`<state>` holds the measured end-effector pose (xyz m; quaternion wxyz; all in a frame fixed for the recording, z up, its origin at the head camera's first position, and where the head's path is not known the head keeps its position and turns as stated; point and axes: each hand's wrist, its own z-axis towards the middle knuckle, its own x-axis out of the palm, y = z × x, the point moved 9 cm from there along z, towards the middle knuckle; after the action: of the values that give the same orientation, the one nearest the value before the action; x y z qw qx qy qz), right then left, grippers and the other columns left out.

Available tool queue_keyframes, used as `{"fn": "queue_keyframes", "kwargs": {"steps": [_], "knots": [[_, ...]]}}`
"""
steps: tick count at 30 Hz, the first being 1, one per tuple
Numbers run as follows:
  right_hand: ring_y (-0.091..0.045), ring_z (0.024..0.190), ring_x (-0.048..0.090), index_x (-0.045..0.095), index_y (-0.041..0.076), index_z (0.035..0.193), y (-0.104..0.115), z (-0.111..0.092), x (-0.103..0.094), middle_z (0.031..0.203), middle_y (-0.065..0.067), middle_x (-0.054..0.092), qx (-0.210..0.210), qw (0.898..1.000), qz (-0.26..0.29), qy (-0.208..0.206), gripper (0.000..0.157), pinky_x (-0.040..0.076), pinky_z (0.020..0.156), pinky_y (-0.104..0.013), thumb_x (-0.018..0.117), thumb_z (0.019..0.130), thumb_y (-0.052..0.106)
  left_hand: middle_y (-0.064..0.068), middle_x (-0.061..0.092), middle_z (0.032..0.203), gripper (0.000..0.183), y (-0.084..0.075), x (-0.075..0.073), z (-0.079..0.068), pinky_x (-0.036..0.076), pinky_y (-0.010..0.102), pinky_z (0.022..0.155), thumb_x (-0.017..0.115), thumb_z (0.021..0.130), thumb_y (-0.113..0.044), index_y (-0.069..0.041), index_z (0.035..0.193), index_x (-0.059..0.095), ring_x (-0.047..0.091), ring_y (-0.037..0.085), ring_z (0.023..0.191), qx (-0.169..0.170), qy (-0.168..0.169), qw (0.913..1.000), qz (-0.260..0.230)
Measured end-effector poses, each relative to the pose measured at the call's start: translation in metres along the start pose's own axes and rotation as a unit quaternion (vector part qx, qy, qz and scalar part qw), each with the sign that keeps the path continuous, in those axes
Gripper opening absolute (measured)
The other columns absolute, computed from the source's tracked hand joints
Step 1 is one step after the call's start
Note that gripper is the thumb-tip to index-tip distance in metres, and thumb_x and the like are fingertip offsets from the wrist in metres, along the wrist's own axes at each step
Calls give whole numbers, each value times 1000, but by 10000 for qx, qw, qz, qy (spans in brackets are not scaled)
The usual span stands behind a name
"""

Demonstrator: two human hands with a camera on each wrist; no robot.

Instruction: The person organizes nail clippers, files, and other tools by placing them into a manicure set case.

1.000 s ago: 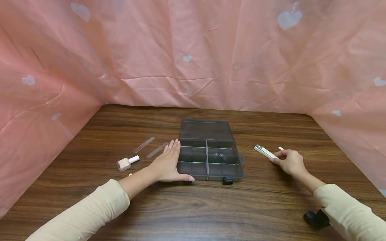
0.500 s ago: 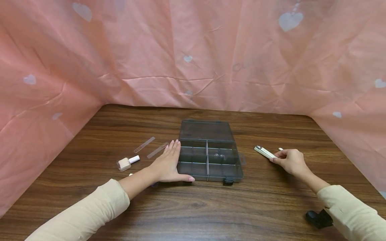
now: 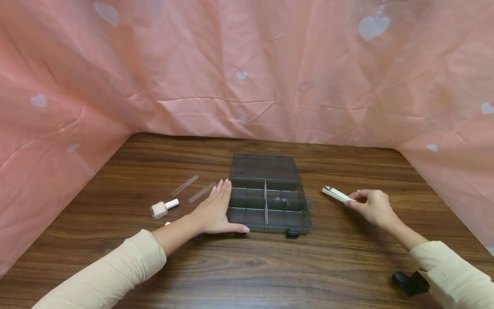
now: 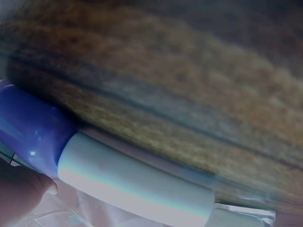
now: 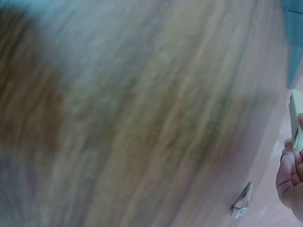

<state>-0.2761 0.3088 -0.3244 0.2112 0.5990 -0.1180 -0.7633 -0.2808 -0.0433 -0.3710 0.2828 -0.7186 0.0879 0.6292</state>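
Observation:
A dark translucent compartment box (image 3: 247,214) lies with its lid (image 3: 264,167) folded back. My left hand (image 3: 214,212) rests along its left side, fingers straight, thumb at the front edge. My right hand (image 3: 374,208) pinches a white nail clipper (image 3: 335,194) by one end, right of the box. The right wrist view also has this nail clipper (image 5: 295,123) in the fingers, and a small metal item (image 5: 242,201) on the table below. Small clear pieces (image 3: 281,200) sit in a right compartment. Close to the left wrist lies a purple bottle with a white cap (image 4: 137,179).
Left of the box lie a pale nail polish bottle (image 3: 159,210) with a white cap and two clear flat strips, one farther off (image 3: 185,185), one nearer (image 3: 200,193). A black object (image 3: 411,283) is by the right sleeve. Pink curtain (image 3: 270,86) surrounds the wooden table (image 3: 278,270).
My right hand has shifted the nail clipper slightly left, and it appears a little raised from the table. My left hand and the box stay in place.

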Motion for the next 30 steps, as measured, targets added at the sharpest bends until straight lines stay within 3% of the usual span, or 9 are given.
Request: {"fn": "queue_keyframes", "kwargs": {"steps": [11,22,30], "knots": [[10,58,46,70,-5,86,22,2,-19,72,-13,68,-494,9962,575,-417,14,39,48,-13,73,76,5,23,0,154,126,0,0,0,8,45,118,57,68,-76,6,146,1,-2,34,144,17,-14,10000,-25],[6,64,51,70,2,86,51,-3,-13,73,9,63,-1000,9904,946,-125,9,44,56,-14,72,77,2,23,-1,155,125,-1,-1,-1,8,45,118,58,69,-75,5,146,1,-2,33,144,-19,-11,10000,-78],[5,65,49,71,3,85,68,-8,-3,75,3,64,-1152,9874,1085,-39,12,44,56,-16,75,74,2,23,-1,155,125,-1,-1,-1,8,44,118,59,69,-74,5,146,1,-3,33,144,-26,4,10000,-92]]}}
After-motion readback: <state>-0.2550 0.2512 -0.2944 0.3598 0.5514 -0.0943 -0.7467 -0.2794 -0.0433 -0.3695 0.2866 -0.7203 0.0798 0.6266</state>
